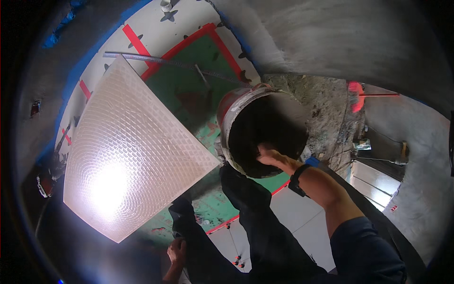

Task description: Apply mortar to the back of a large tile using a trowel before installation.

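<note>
Right hand (268, 155) is down inside the bucket (232, 118), right of centre, just beyond the legs. Its fingers run into deep shadow; I can't tell whether they're clenched, released or grasping something. Bucket contents also too dark for me to make out. Rim is crusted pale grey.

Left hand (177, 252) is low at the near side, beside the left trouser leg (189, 236). Fingers look bent, but I can't tell if they grip anything; forearm cut off by the near edge.

Large tile (156, 132) on the left, gridded face towards me. Glare washes out its near-left part and it hides whatever is behind it. Can't tell what supports it.

Edges: tile's right corner comes close to the bucket and the right knee, so I read that gap as tight. It widens on the far side, where the green surface (182, 104) shows between tile and bucket. Long metal strip (172, 63) crosses there; its right end meets the bucket's far side. Red tape (226, 52) borders the green.
</note>
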